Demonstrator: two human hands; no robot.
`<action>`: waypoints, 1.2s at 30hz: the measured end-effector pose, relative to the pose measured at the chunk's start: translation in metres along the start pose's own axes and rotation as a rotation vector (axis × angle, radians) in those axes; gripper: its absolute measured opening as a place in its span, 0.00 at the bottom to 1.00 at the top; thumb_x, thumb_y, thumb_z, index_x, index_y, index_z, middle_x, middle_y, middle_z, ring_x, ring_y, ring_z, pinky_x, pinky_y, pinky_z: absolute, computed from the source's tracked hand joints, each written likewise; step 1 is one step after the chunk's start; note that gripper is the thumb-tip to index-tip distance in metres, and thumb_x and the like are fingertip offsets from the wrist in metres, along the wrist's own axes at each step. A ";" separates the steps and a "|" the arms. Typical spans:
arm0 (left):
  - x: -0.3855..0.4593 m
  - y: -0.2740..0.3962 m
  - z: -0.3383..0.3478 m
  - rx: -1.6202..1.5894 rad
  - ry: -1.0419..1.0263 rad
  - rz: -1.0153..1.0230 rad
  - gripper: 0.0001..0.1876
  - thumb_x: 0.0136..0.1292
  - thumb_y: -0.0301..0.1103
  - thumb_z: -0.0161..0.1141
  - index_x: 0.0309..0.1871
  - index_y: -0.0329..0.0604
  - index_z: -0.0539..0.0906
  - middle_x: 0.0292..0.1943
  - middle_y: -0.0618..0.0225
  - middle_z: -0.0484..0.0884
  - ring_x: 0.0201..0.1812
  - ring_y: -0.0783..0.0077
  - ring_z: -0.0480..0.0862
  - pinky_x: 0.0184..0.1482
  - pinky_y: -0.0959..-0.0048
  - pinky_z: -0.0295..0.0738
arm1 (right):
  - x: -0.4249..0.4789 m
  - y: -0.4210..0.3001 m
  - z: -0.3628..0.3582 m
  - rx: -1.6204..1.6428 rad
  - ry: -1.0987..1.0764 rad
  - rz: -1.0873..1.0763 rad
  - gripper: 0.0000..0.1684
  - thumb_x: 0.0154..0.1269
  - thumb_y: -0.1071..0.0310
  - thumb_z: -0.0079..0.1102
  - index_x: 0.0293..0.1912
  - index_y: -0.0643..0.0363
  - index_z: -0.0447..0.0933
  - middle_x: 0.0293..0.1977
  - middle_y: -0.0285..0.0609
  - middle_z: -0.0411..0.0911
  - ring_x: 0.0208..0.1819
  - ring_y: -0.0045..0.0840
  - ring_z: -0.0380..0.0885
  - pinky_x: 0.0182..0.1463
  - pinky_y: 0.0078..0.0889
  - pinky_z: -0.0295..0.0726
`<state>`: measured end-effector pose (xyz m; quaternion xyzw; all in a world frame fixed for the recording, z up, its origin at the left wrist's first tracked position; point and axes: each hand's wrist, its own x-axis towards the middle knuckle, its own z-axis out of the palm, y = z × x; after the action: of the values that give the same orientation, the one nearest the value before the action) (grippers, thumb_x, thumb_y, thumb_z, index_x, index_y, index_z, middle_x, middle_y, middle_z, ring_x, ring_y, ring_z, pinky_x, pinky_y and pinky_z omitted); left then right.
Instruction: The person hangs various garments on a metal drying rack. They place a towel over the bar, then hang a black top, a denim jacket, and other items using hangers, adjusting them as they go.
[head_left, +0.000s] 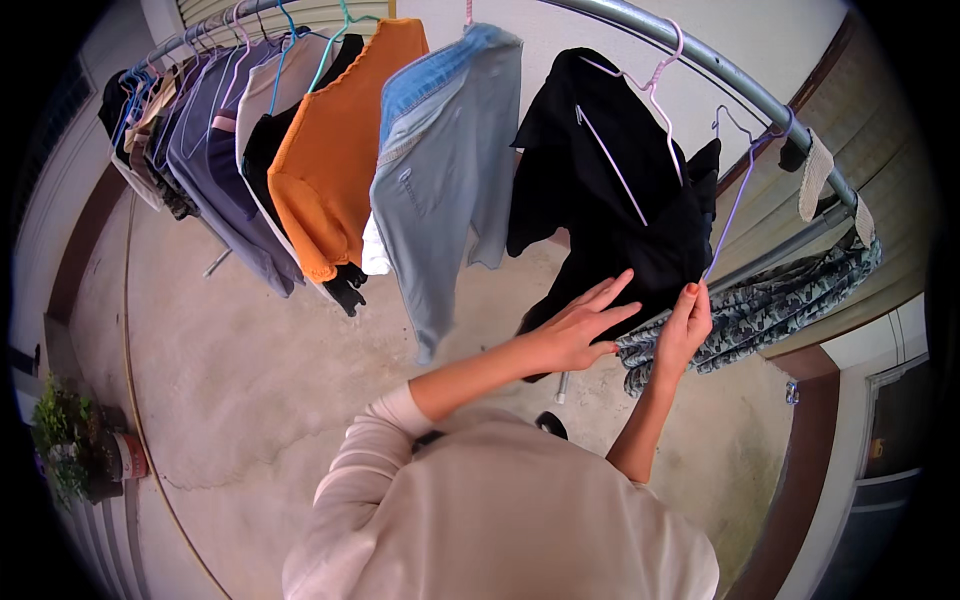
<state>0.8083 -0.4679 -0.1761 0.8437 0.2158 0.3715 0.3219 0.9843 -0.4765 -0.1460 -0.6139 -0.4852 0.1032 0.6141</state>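
Note:
A black garment (547, 142) with a wide neck opening hangs from a pale pink hanger (655, 79) on the metal rail. My left hand (585, 322) lies against its lower front, fingers spread and holding nothing. At the garment's right edge, my right hand (684, 322) pinches the black cloth between thumb and fingers. A purple hanger (733, 202) hangs just behind that hand; its lower end is hidden there. Camouflage-patterned cloth (780, 304) hangs behind both hands, partly covered by them.
The metal rail (630, 16) curves overhead. Left of the black garment hang a light blue denim shirt (442, 165), an orange top (337, 142) and several other clothes. Beige knit cloth (816, 176) hangs at the rail's right end. A hose (135, 390) and potted plants (64, 427) are at left.

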 end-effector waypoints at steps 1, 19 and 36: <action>-0.002 -0.007 -0.004 -0.042 -0.026 -0.030 0.29 0.59 0.28 0.65 0.66 0.39 0.72 0.77 0.50 0.48 0.75 0.48 0.55 0.72 0.59 0.59 | -0.001 -0.001 0.001 0.013 0.058 -0.115 0.21 0.78 0.58 0.46 0.52 0.69 0.76 0.30 0.32 0.76 0.32 0.15 0.72 0.35 0.17 0.71; -0.041 -0.056 -0.086 -0.368 -0.278 -0.220 0.19 0.67 0.29 0.57 0.60 0.34 0.78 0.58 0.52 0.80 0.54 0.58 0.83 0.57 0.66 0.76 | 0.083 -0.007 -0.007 -0.635 0.280 -0.240 0.10 0.65 0.64 0.61 0.39 0.61 0.79 0.29 0.50 0.83 0.33 0.41 0.83 0.38 0.39 0.78; -0.041 -0.083 -0.074 -0.408 -0.235 -0.409 0.17 0.68 0.29 0.57 0.58 0.33 0.79 0.44 0.59 0.86 0.45 0.71 0.85 0.49 0.71 0.78 | 0.103 0.008 -0.074 -0.761 0.576 -0.534 0.09 0.61 0.73 0.63 0.42 0.59 0.85 0.27 0.51 0.82 0.27 0.39 0.84 0.31 0.36 0.79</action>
<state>0.7153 -0.4066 -0.2160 0.7378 0.2635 0.2345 0.5756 1.0938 -0.4489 -0.0879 -0.6517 -0.4392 -0.4114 0.4616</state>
